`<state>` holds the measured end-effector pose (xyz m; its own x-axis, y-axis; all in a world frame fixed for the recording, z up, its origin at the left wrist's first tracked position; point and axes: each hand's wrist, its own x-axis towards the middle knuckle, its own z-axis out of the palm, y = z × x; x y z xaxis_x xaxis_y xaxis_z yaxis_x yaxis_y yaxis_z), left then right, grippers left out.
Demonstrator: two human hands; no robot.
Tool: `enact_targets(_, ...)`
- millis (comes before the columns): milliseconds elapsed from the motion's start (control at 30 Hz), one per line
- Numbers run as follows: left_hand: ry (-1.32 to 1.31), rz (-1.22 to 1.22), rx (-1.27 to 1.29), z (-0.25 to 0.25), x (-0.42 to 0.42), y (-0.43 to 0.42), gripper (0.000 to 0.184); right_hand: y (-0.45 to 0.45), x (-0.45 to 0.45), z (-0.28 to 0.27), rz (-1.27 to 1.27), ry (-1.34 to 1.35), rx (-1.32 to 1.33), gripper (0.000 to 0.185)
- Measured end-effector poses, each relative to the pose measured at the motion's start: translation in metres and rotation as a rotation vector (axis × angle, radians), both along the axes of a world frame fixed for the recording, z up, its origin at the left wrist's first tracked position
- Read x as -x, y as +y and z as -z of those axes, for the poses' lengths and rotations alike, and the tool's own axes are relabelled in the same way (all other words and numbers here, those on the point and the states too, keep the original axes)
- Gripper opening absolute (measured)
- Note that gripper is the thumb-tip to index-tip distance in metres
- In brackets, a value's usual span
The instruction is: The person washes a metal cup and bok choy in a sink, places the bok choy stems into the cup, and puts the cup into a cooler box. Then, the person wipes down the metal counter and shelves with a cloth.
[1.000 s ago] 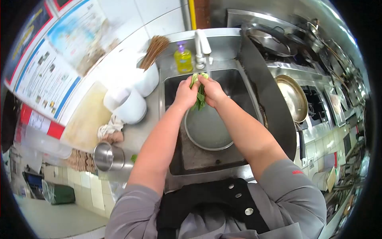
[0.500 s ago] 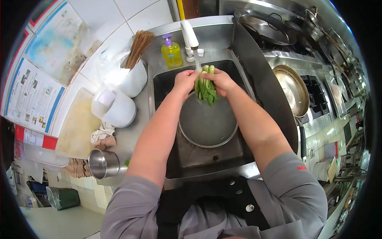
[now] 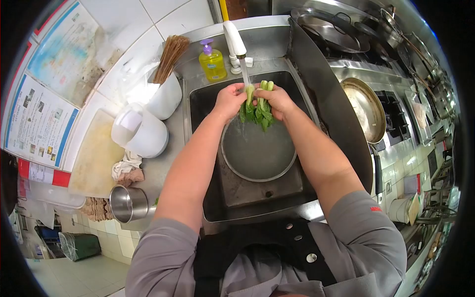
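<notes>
Under the running white faucet (image 3: 234, 38), both my hands grip leafy green vegetables (image 3: 262, 115) with pale stalks pointing up, like bok choy. My left hand (image 3: 230, 102) is closed on one stalk, right in the water stream. Several stalks are held in my right hand (image 3: 278, 102), its thumb across them. The leaves hang down over a round bowl of water (image 3: 259, 153) that stands in the dark sink (image 3: 213, 198). Some of my fingers are hidden behind the leaves.
Left of the sink stand a yellow soap bottle (image 3: 213, 64), white plastic containers (image 3: 148, 136), a bundle of thin sticks (image 3: 170, 57), a crumpled cloth (image 3: 126, 166) and a steel cup (image 3: 127, 203). A pan (image 3: 365, 111) sits right, beyond the sink's metal side wall.
The vegetables, bunched together before, are now parted: one stalk is in my left hand and the others in my right. The leaves have spread slightly apart.
</notes>
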<state>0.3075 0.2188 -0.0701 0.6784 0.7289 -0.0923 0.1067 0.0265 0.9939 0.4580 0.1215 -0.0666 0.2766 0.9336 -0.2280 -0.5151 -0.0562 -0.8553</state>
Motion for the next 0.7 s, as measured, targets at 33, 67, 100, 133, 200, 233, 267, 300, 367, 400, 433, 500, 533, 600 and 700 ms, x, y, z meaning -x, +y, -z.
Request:
enact_targets(33,-0.007,0.038,0.057,-0.004,0.002,-0.002,0.039,0.000,0.000,-0.001,-0.002,-0.009,-0.001,0.031)
enact_targets(67,-0.015,0.077,0.113,-0.008,0.003,-0.004,0.039,0.002,0.000,-0.001,-0.001,-0.014,-0.011,0.031)
enact_targets(100,-0.023,0.117,0.168,-0.012,0.004,-0.005,0.038,0.003,0.001,-0.001,0.001,-0.020,-0.022,0.030)
enact_targets(133,-0.010,0.118,0.175,-0.017,0.005,-0.009,0.036,0.005,0.002,-0.002,0.001,-0.026,-0.031,0.030)
enact_targets(200,0.017,0.121,0.192,-0.028,0.008,-0.014,0.033,0.006,0.004,-0.002,0.015,-0.046,-0.038,0.029)
enact_targets(233,0.031,0.132,0.200,-0.031,0.009,-0.015,0.032,0.006,0.005,-0.002,0.022,-0.055,-0.042,0.028)
enact_targets(267,0.045,0.143,0.207,-0.034,0.009,-0.015,0.031,0.006,0.005,-0.003,0.038,-0.060,-0.036,0.027)
enact_targets(300,0.059,0.153,0.214,-0.036,0.010,-0.014,0.030,0.007,0.006,-0.004,0.053,-0.064,-0.032,0.027)
enact_targets(367,0.115,0.200,0.004,-0.023,0.011,-0.007,0.028,0.008,0.006,-0.003,0.030,-0.083,-0.027,0.027)
enact_targets(400,0.143,0.223,-0.101,-0.017,0.011,-0.002,0.027,0.009,0.002,-0.004,-0.009,-0.098,-0.027,0.028)
enact_targets(433,0.154,0.226,-0.065,-0.017,0.011,0.001,0.028,0.010,0.000,-0.005,-0.047,-0.114,-0.026,0.028)
enact_targets(500,0.176,0.235,0.006,-0.016,0.013,0.008,0.030,0.012,-0.005,-0.008,-0.028,-0.178,0.015,0.028)
enact_targets(533,0.166,0.237,0.011,-0.018,0.013,0.007,0.029,0.012,-0.006,-0.012,-0.017,-0.210,0.034,0.028)
enact_targets(600,0.146,0.241,0.020,-0.022,0.012,0.003,0.027,0.011,-0.005,-0.021,-0.013,-0.225,0.057,0.026)
enact_targets(700,0.154,0.173,0.002,-0.032,0.009,-0.011,0.022,0.014,-0.005,-0.023,-0.035,-0.318,0.078,0.023)
